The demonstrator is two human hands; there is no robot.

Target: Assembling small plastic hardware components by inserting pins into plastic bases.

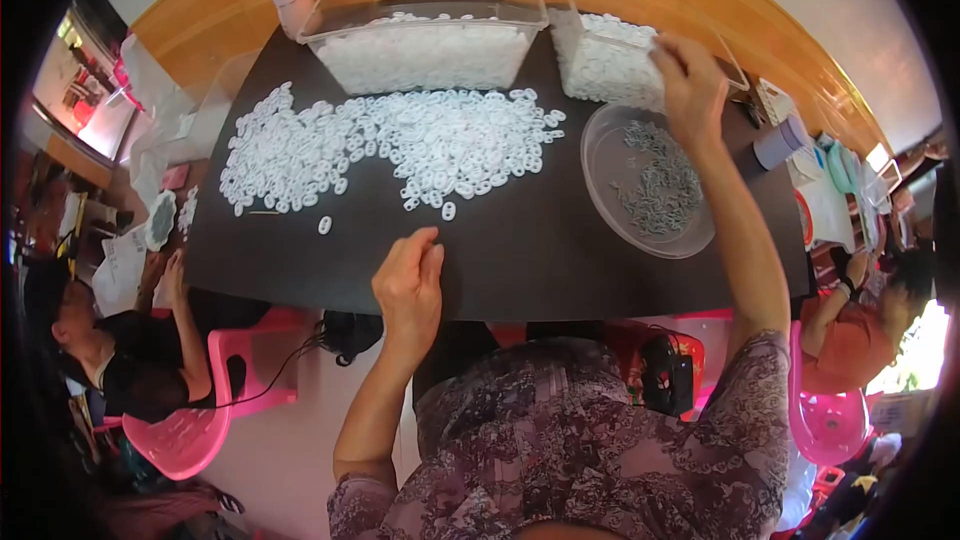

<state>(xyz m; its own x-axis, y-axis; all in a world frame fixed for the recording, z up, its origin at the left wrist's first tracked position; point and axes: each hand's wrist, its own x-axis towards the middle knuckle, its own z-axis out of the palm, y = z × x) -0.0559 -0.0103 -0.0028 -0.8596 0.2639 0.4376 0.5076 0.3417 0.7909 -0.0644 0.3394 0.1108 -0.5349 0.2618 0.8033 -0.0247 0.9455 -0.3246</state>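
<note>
A round clear dish (597,190) is taken as the landmark; part of its right side is covered by the right forearm (748,240). Small grey pieces (655,185) are heaped in it, their exact shape too fine to be made out.

Just behind the dish, a smaller clear bin (575,75) filled with white pieces is partly hidden by the right hand (693,90). Its fingers are bent and brought toward one another at the bin; whether anything is pinched, or the bin itself touched, cannot be told.

Left of the dish, oval white pieces (465,145) with holes are spread in a broad pile on the dark table (570,285); many are overlapped and cannot be separated by eye. Farther left and nearer the wearer than the dish, the left hand (408,285) is seen with curled fingers, thumb and index finger close together; whether a piece is gripped between them cannot be told. A single loose piece (448,210) is seen just beyond its fingertips.

Behind and left of the dish, white pieces are also held in a large clear bin (430,60). Well to the right of the dish, a seated person (855,340) is distorted near the dark rim.
</note>
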